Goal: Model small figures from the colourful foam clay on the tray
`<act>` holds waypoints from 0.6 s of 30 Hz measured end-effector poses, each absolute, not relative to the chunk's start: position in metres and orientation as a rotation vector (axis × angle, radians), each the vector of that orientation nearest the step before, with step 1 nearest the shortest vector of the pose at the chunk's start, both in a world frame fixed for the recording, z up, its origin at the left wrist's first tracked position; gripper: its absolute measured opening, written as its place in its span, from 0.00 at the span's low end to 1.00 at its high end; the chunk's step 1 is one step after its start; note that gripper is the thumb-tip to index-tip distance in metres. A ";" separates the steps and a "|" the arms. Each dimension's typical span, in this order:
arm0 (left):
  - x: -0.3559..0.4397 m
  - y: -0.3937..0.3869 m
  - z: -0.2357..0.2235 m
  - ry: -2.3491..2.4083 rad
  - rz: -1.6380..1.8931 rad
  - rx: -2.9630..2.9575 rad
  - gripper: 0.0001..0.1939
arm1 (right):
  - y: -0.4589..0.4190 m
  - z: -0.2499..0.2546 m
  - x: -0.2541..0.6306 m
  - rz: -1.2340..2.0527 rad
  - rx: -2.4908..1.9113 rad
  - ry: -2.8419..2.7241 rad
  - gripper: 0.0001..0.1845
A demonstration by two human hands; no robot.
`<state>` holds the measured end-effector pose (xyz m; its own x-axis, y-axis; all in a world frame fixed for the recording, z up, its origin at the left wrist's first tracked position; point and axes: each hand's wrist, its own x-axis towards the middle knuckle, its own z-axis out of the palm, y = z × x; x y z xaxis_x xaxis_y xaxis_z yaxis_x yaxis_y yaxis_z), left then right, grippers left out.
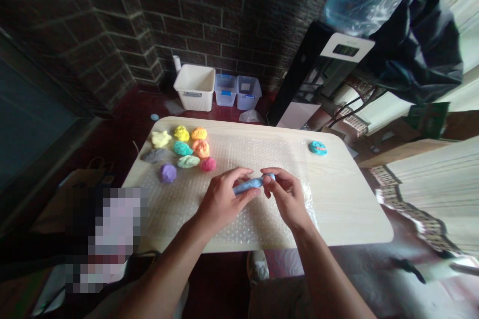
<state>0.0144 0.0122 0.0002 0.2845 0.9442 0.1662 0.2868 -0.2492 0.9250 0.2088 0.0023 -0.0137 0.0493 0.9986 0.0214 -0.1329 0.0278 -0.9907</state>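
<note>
We hold the blue roll in both hands, over the bubble wrap near the middle of the tabletop. It is pale blue, matte and slim, soft-looking like clay, slightly uneven along its length and tilted up toward its right end. Our left hand curls round the lower end, thumb beneath; our right hand pinches the rounded tip between thumb and fingers.

Under the roll, the wrap shows small shiny bubbles, and the pale tabletop has a faint wood grain and rounded corners. To our left we see nine clay lumps in yellows, oranges, greens, grey, pink and purple; most are creased and irregular, the purple and pink ones rounder. Well apart at far right lies a flat turquoise disc with an orange strip.

Beyond stand a ribbed white bin, two clear plastic boxes and a dispenser whose panel marking we cannot read.
</note>
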 end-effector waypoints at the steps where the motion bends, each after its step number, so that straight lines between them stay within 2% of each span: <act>1: 0.013 0.013 0.000 1.127 1.013 1.676 0.14 | 0.003 -0.016 0.210 1.225 -1.096 -1.068 0.13; 5: 0.010 0.015 0.003 1.131 1.049 1.673 0.08 | 0.003 -0.019 0.214 1.279 -1.066 -1.087 0.14; 11: 0.011 0.015 0.002 1.106 1.057 1.740 0.06 | 0.001 -0.014 0.215 1.344 -1.073 -1.155 0.15; 13: 0.011 0.015 0.000 1.092 1.042 1.680 0.07 | 0.001 -0.014 0.216 1.365 -1.073 -1.167 0.14; 16: 0.011 0.016 -0.003 1.080 1.045 1.464 0.18 | 0.002 -0.016 0.218 1.379 -1.066 -1.148 0.13; 18: 0.011 0.016 -0.005 1.057 1.033 1.347 0.20 | 0.002 -0.017 0.219 1.378 -1.062 -1.132 0.12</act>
